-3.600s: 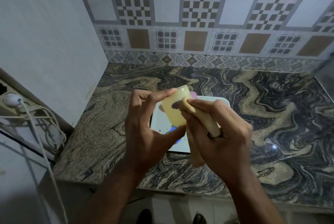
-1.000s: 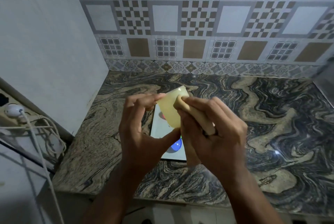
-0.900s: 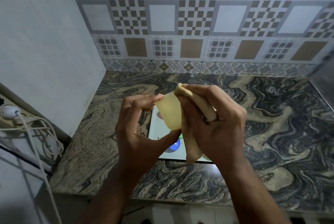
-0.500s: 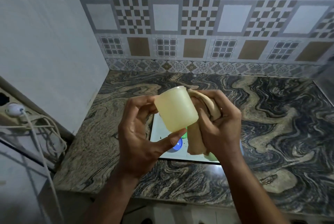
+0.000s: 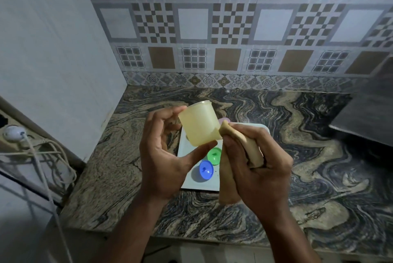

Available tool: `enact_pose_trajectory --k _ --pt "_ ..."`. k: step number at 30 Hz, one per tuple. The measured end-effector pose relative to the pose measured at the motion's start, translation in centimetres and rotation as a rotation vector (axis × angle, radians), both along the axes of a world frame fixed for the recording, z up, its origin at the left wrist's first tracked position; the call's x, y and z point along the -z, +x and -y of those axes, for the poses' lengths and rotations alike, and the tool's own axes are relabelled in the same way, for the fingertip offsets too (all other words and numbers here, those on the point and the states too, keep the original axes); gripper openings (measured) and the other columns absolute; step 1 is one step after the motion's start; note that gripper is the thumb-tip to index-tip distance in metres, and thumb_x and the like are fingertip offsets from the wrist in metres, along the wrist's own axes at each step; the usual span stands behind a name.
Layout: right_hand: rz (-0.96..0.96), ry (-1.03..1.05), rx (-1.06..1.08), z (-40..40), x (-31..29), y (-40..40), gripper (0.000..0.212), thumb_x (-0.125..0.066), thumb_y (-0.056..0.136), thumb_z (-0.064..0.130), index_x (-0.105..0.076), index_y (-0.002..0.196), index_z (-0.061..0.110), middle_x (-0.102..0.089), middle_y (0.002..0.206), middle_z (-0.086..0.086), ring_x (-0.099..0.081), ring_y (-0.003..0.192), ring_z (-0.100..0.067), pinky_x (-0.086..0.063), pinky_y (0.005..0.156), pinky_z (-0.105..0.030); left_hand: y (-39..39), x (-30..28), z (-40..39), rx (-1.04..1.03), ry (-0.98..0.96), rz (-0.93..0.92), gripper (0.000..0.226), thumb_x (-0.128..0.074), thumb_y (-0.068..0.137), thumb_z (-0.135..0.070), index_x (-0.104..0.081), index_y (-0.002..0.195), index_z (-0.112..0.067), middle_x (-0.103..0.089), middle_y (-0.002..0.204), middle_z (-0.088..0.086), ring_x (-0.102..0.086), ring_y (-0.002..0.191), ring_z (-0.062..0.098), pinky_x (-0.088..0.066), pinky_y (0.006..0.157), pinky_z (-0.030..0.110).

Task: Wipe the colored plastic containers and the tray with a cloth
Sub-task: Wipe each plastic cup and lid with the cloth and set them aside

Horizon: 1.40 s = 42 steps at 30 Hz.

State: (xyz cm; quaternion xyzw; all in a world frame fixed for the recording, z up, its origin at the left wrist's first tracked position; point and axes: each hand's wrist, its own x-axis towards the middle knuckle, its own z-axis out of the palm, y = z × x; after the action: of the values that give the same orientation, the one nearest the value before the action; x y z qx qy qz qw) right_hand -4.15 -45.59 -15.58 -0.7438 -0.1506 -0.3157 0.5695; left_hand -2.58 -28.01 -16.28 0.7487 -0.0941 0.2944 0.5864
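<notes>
left hand (image 5: 161, 163) grasping a pale yellow cup (image 5: 198, 125) above a white tray (image 5: 192, 180) on the marbled bench (image 5: 297, 156). right hand (image 5: 258, 165) clenched on a tan cloth (image 5: 228, 177), touching the cup's base. green lid (image 5: 214, 155) and blue lid (image 5: 205, 170) on the tray.

yellow container (image 5: 200, 125): translucent plastic, smooth, slightly milky, with a soft shine
cloth (image 5: 228, 169): tan fabric, matt, soft and folded
tray (image 5: 187, 177): white plastic, smooth, a little glossy
blue lid (image 5: 205, 170): glossy plastic
green lid (image 5: 214, 155): glossy plastic
countertop (image 5: 308, 156): polished stone with swirling veins, reflecting light
back wall (image 5: 234, 29): patterned ceramic tiles, smooth, low sheen
left wall (image 5: 53, 50): painted, matt
</notes>
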Motion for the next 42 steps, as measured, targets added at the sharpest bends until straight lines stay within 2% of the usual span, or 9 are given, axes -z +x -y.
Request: enact_pose_trajectory --k 4,11,15,19,24,27,34,38,42 --pt "0.025 -0.093 0.005 -0.4 -1.5 0.4 0.013 -0.077 0.092 0.016 -0.077 0.103 0.01 -0.076 0.095 0.001 -0.07 0.083 -0.003 -0.055 0.072 -0.021 -0.3 0.2 0.0 0.019 0.083 0.062 0.068 -0.097 0.068 -0.031 -0.062 0.125 -0.022 -0.062 0.123 0.006 -0.063 0.116 0.035 -0.054 0.095 0.06" --pt "-0.119 0.024 -0.055 0.4 -2.7 3.6 0.008 -0.075 0.094 0.009 -0.077 0.102 0.012 -0.078 0.094 0.009 -0.073 0.085 -0.006 -0.056 0.078 -0.025 -0.5 -0.2 0.2 0.121 -0.097 0.07 0.074 -0.098 0.063 -0.02 -0.056 0.123 -0.017 -0.063 0.122 0.021 -0.064 0.117 0.039 -0.054 0.101 0.057" --pt "-0.091 0.191 -0.098 0.5 -2.0 2.8 0.014 -0.072 0.093 -0.003 -0.073 0.1 0.009 -0.076 0.095 0.016 -0.07 0.085 0.002 -0.052 0.078 -0.016 -0.7 -0.4 0.4 0.178 -0.256 0.02 0.07 -0.091 0.068 -0.011 -0.049 0.124 -0.019 -0.064 0.126 -0.002 -0.065 0.118 0.033 -0.057 0.097 0.058" --pt "-0.022 0.161 -0.15 -0.6 -1.5 0.5 0.015 -0.071 0.092 0.006 -0.072 0.106 0.011 -0.076 0.102 0.016 -0.072 0.09 -0.001 -0.054 0.079 -0.017 -0.8 -0.7 0.8 0.242 -0.302 -0.044 0.071 -0.085 0.071 -0.008 -0.048 0.13 -0.023 -0.061 0.133 -0.018 -0.065 0.126 0.028 -0.058 0.098 0.054" --pt "-0.005 0.058 -0.045 -0.3 -1.3 0.6 0.016 -0.075 0.092 0.009 -0.073 0.107 0.014 -0.076 0.104 0.01 -0.073 0.092 -0.002 -0.055 0.078 -0.018 -0.2 -0.2 -0.3 0.141 -0.119 -0.045 0.07 -0.094 0.07 -0.021 -0.057 0.129 -0.021 -0.065 0.134 0.002 -0.063 0.125 0.036 -0.053 0.102 0.064" --pt "0.047 -0.035 0.0 0.0 -1.5 0.4 0.016 -0.077 0.091 0.011 -0.073 0.106 0.016 -0.075 0.102 0.01 -0.072 0.088 -0.001 -0.054 0.075 -0.018 0.1 0.0 -0.7 0.03 0.046 -0.017 0.07 -0.096 0.07 -0.03 -0.061 0.13 -0.024 -0.062 0.131 0.005 -0.063 0.122 0.032 -0.054 0.097 0.06" --pt "-0.048 0.023 -0.049 -0.2 -3.6 1.5 0.007 -0.074 0.094 0.013 -0.076 0.101 0.015 -0.077 0.097 0.012 -0.072 0.087 0.001 -0.051 0.078 -0.013 -0.6 0.1 -0.3 0.211 -0.106 0.029 0.072 -0.096 0.064 -0.011 -0.057 0.125 -0.017 -0.062 0.125 0.027 -0.062 0.123 0.044 -0.05 0.104 0.063" --pt "-0.09 0.105 -0.118 0.4 -3.4 2.1 0.009 -0.072 0.094 0.0 -0.075 0.102 0.002 -0.078 0.096 0.008 -0.073 0.088 0.001 -0.052 0.079 -0.013 -1.0 0.2 0.1 0.214 -0.241 -0.033 0.069 -0.089 0.065 -0.009 -0.05 0.12 -0.021 -0.066 0.123 -0.001 -0.066 0.119 0.031 -0.057 0.099 0.054" --pt "-0.021 0.162 -0.145 -0.2 -2.4 -0.1 0.012 -0.07 0.092 0.005 -0.071 0.104 0.003 -0.076 0.099 0.007 -0.071 0.088 0.001 -0.053 0.077 -0.014 -1.1 -0.2 0.7 0.231 -0.336 -0.04 0.066 -0.081 0.071 -0.005 -0.043 0.123 -0.019 -0.064 0.126 -0.008 -0.066 0.121 0.019 -0.058 0.098 0.043"
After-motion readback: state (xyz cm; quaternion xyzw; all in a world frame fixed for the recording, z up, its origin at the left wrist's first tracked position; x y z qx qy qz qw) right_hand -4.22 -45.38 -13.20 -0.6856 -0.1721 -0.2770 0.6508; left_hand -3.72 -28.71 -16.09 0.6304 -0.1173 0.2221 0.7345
